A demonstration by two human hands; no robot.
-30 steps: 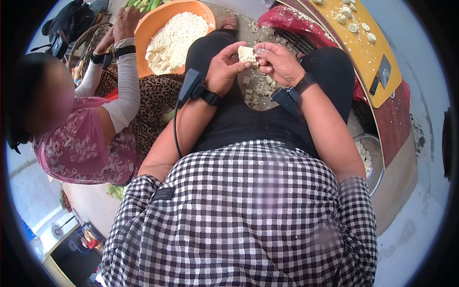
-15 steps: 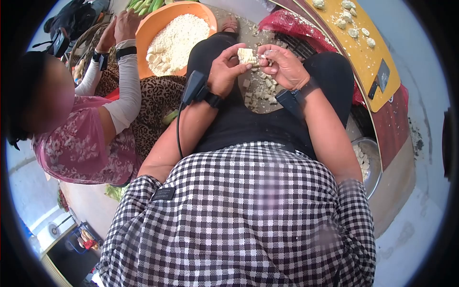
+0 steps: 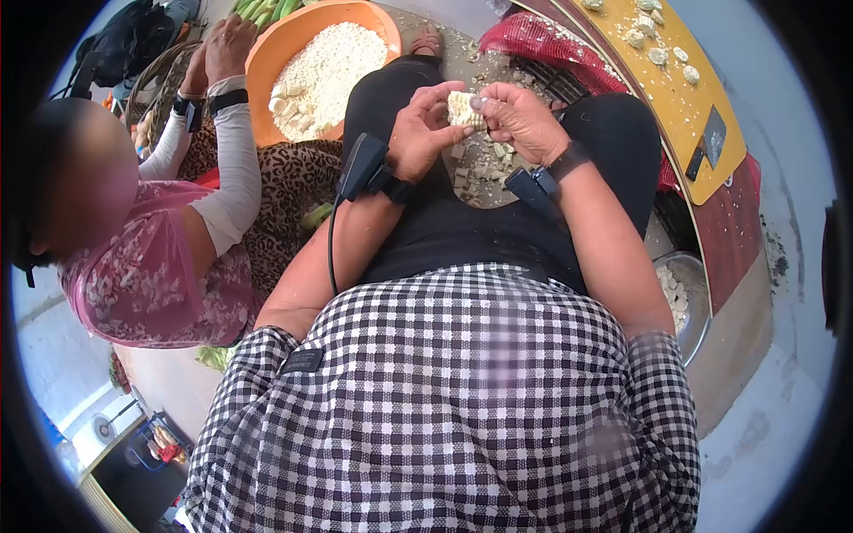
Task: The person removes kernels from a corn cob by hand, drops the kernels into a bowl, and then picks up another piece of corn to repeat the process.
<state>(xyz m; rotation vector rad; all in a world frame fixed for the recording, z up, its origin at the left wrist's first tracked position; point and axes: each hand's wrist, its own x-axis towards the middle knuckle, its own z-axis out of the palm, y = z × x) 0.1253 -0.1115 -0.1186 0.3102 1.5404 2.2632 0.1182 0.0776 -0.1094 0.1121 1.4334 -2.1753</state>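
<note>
A short piece of corn cob [image 3: 465,110] with pale kernels is held up between my two hands, above my lap. My left hand [image 3: 425,131] grips it from the left, thumb below and fingers behind. From the other side, my right hand [image 3: 526,123] has its thumb and bent fingertips pressed against the cob's right end. Any loose kernels inside the right fingers are hidden. On the floor beneath lie scattered cob pieces [image 3: 490,166].
An orange basin [image 3: 258,84] of loose kernels stands ahead on the left, beside a seated person [image 3: 160,258]. To the right, a yellow board [image 3: 684,98] carries corn pieces and a knife [image 3: 713,138]. A red mesh sack [image 3: 551,49] lies ahead; a metal bowl [image 3: 702,333] sits lower right.
My right hand has moved left onto the cob piece; earlier its fingers were just off the cob's end with a small white bit in them. The left hand keeps its grip.
</note>
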